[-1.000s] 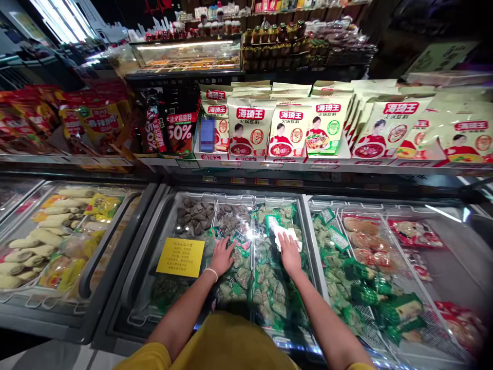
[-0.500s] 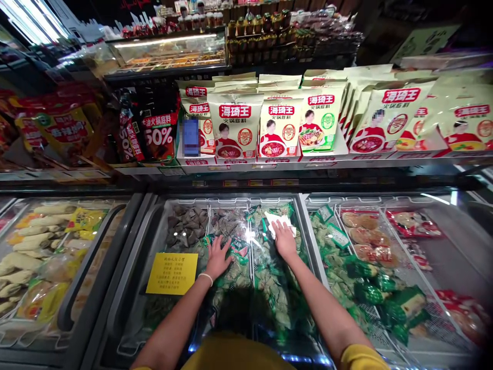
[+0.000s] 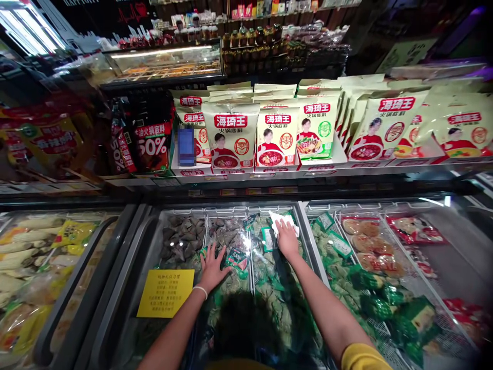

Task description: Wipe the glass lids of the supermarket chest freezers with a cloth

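Right hand [image 3: 287, 240] lies flat, fingers extended over a white cloth [image 3: 278, 221], pinning it to the glass lid [image 3: 181, 288] near the far edge. Left hand [image 3: 212, 267] rests splayed on the glass. The cloth looks light and limp and would likely bunch, so it is best held mid-cloth.

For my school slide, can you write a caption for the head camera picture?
Right hand rests on a white cloth on a freezer lid, left hand flat beside it.

"海琦王" and "火锅底料" on the cream pouches [image 3: 231, 134]; "50%" on a dark red packet [image 3: 154, 145]
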The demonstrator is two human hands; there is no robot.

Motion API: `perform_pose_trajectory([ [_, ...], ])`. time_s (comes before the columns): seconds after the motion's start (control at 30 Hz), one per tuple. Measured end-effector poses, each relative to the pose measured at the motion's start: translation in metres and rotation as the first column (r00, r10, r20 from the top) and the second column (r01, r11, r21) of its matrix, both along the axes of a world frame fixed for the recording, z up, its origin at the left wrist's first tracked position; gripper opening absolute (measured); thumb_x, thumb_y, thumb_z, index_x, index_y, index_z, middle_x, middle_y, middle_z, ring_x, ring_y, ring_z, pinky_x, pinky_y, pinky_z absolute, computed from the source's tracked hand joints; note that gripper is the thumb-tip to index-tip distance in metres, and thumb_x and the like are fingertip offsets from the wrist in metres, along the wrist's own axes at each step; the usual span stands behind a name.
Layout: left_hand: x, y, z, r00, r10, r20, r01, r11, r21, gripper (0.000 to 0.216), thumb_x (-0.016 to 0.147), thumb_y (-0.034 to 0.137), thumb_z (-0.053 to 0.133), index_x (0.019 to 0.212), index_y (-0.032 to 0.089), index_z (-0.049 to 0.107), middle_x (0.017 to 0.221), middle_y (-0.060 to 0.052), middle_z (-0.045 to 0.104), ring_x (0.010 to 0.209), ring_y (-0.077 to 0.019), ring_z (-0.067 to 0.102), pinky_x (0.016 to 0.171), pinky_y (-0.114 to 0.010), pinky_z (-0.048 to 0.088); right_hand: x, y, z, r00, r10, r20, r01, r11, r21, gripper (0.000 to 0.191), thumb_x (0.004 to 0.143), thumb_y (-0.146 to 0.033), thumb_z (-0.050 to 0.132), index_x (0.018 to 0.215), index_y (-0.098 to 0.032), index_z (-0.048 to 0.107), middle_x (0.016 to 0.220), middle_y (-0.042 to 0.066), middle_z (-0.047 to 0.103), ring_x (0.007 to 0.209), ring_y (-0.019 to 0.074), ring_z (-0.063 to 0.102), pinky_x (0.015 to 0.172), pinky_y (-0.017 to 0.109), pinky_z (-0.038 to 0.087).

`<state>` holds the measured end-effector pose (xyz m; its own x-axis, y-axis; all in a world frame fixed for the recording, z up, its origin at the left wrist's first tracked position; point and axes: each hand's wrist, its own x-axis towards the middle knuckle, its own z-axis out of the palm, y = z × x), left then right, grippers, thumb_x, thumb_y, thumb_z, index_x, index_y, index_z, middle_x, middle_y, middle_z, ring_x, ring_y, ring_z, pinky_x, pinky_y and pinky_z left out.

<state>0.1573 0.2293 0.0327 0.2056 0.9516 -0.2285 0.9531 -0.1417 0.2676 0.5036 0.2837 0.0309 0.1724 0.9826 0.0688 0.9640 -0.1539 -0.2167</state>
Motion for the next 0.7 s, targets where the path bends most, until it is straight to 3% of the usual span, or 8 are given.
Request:
perform_pose_trajectory([
  [0.1, 0.000, 0.003, -0.004, 1.000, 0.004, -0.001, -0.004, 1.000, -0.011, 0.083, 0.083, 0.055, 0.062, 0.154, 0.038, 0.022, 0.166, -0.005, 0.000, 0.150, -0.0353, -0.009, 0.115, -0.064, -0.004, -0.027, 0.014, -0.005, 0.993, -0.111, -0.026, 0.112, 0.993, 0.044, 0.063, 0.089, -0.009, 0.037, 0.151, -0.018, 0.040, 0.157, 0.009, 0.038, 0.147, 0.0308, 0.023, 0.118, 0.051, 0.022],
  [0.27, 0.001, 0.004, -0.006, 1.000, 0.000, 0.021, 0.000, 1.000, -0.009, 0.085, 0.081, 0.054, 0.064, 0.154, 0.039, 0.022, 0.166, -0.004, 0.002, 0.151, -0.0368, -0.006, 0.116, -0.064, -0.002, -0.102, 0.021, -0.011, 0.988, 0.156, -0.020, -0.155, 0.987, 0.034, 0.064, 0.088, -0.006, 0.035, 0.150, -0.020, 0.041, 0.157, 0.007, 0.037, 0.147, 0.0300, 0.025, 0.118, 0.049, 0.024],
  [0.33, -0.006, 0.006, -0.002, 0.999, -0.016, 0.038, 0.016, 1.000, -0.004, 0.084, 0.081, 0.053, 0.065, 0.153, 0.040, 0.024, 0.166, -0.004, 0.007, 0.151, -0.0357, -0.001, 0.117, -0.061, 0.001, -0.102, 0.022, -0.009, 0.957, 0.289, -0.005, -0.289, 0.957, 0.017, 0.065, 0.087, -0.006, 0.037, 0.149, -0.023, 0.042, 0.156, 0.004, 0.039, 0.146, 0.0276, 0.027, 0.118, 0.046, 0.024],
  [0.43, -0.027, 0.012, 0.004, 0.997, -0.059, 0.058, 0.058, 0.998, 0.018, 0.082, 0.081, 0.051, 0.066, 0.152, 0.040, 0.027, 0.165, -0.003, 0.012, 0.151, -0.0314, 0.007, 0.120, -0.054, 0.005, -0.066, 0.027, -0.004, 0.927, 0.374, 0.024, -0.374, 0.927, -0.014, 0.067, 0.086, -0.005, 0.039, 0.150, -0.026, 0.041, 0.156, 0.002, 0.039, 0.146, 0.0242, 0.028, 0.119, 0.043, 0.024],
  [0.57, -0.053, 0.019, 0.006, 1.000, 0.012, 0.026, -0.013, 0.999, 0.041, 0.085, 0.079, 0.054, 0.067, 0.153, 0.038, 0.028, 0.166, -0.004, 0.009, 0.151, -0.0331, 0.004, 0.120, -0.055, 0.004, -0.019, 0.042, 0.003, 0.991, 0.114, 0.076, -0.108, 0.991, -0.084, 0.064, 0.089, -0.010, 0.037, 0.152, -0.023, 0.036, 0.159, 0.007, 0.033, 0.148, 0.0262, 0.023, 0.118, 0.046, 0.022],
  [0.63, -0.059, 0.021, 0.005, 0.999, 0.043, 0.012, -0.043, 0.998, 0.048, 0.086, 0.079, 0.055, 0.066, 0.153, 0.037, 0.026, 0.166, -0.004, 0.005, 0.151, -0.0331, 0.001, 0.119, -0.056, 0.002, -0.024, 0.054, 0.009, 0.995, -0.043, 0.087, 0.053, 0.992, -0.116, 0.065, 0.090, -0.010, 0.036, 0.154, -0.020, 0.032, 0.161, 0.010, 0.030, 0.148, 0.0283, 0.022, 0.118, 0.047, 0.021],
  [0.7, -0.059, 0.021, 0.003, 0.999, 0.044, 0.009, -0.044, 0.998, 0.043, 0.087, 0.079, 0.055, 0.066, 0.154, 0.037, 0.024, 0.166, -0.004, 0.003, 0.151, -0.0331, -0.001, 0.119, -0.056, 0.001, -0.053, 0.071, 0.014, 0.989, -0.123, 0.081, 0.133, 0.982, -0.136, 0.066, 0.089, -0.009, 0.035, 0.154, -0.016, 0.031, 0.161, 0.011, 0.029, 0.148, 0.0302, 0.022, 0.118, 0.047, 0.020],
])
